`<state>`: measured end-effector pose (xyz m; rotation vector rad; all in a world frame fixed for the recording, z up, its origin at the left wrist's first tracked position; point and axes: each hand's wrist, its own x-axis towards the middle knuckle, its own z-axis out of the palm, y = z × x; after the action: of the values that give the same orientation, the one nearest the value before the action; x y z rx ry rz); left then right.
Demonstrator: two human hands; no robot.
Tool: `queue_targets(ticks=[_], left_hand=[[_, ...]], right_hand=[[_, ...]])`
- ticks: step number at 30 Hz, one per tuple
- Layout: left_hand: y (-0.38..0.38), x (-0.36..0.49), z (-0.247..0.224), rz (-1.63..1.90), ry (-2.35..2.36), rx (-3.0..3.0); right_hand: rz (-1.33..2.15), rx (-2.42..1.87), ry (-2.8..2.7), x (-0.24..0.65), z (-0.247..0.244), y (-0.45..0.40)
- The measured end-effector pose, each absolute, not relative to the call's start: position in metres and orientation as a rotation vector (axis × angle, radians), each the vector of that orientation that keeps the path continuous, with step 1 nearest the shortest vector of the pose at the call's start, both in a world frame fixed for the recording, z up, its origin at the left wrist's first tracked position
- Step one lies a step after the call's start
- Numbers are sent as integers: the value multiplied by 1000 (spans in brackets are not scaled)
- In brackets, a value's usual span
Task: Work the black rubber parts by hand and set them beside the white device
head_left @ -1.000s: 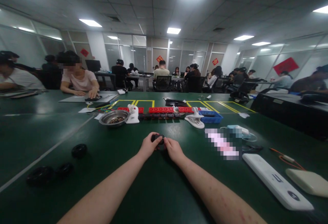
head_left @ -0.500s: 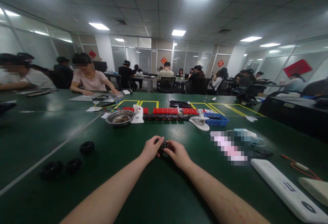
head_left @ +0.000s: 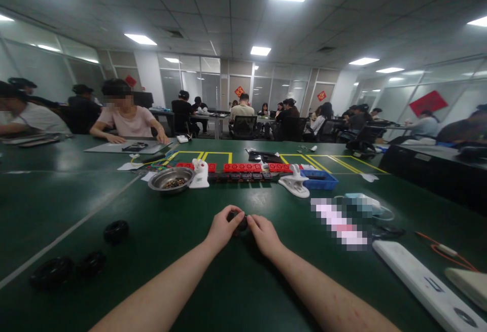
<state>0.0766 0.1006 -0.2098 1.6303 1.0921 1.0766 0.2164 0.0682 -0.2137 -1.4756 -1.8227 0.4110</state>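
Across the green table (head_left: 68,190), a small dark part (head_left: 241,224) sits between the hands, nearer than the metal bowl (head_left: 158,181) and right of it. The left hand (head_left: 221,229) pinches it; the right hand's (head_left: 265,235) fingertips bunch beside it, grip unclear. Three black rings (head_left: 116,239) lie nearer than the bowl, leftward.

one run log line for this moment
left hand: holds small dark part; right hand: at same part; further left: three black rings; beyond hands: metal bowl
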Motion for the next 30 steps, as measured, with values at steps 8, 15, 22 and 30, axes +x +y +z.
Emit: queue_targets(ticks=[8,15,22,30], left_hand=[[101,73,-213,1066,1101,1618],[109,73,-216,1097,1122,1562],[102,77,-212,1122,1079,1577],[104,78,-216,1033,1081,1553]], right_hand=[[323,-1368,-1875,215,-208,55],[213,-1314,-1897,211,-207,51],[332,-1504,-1901,217,-215,67],[371,-1467,-1879,217,-215,68]])
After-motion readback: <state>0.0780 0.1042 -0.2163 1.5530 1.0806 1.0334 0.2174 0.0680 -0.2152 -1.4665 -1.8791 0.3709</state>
